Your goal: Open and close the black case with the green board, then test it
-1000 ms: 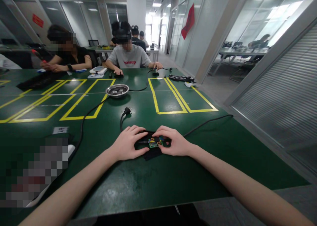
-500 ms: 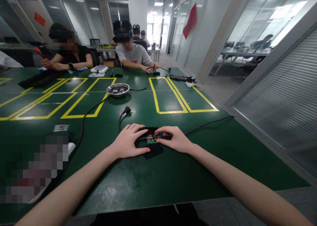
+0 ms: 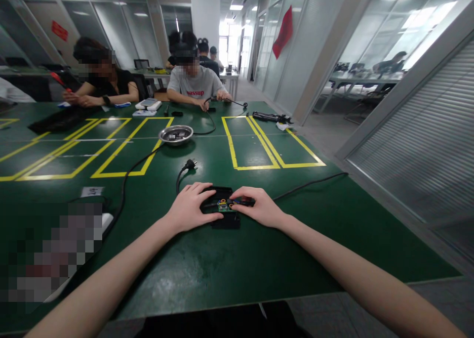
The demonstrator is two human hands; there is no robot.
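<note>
In front of me on the table lies an opened black plastic case, with one shell behind and the other shell in front. Between the shells is a small green circuit board with copper-coloured coils and thin wires. My left hand curls round the left end of the case, thumb at the front shell and fingers over the back one. My right hand pinches the black cable end at the board's right side with thumb and forefinger. Its fingers partly hide the wires there.
A black power plug lies behind my left hand. A cable runs off to the right. Farther back stand a metal bowl of metal parts and a black tool. A blurred-out item lies left. Two co-workers sit opposite.
The front shell has turned straighter and moved slightly back, closer to the board. More of the back shell shows. Opposite, the co-worker's hands have shifted left with a cable.
</note>
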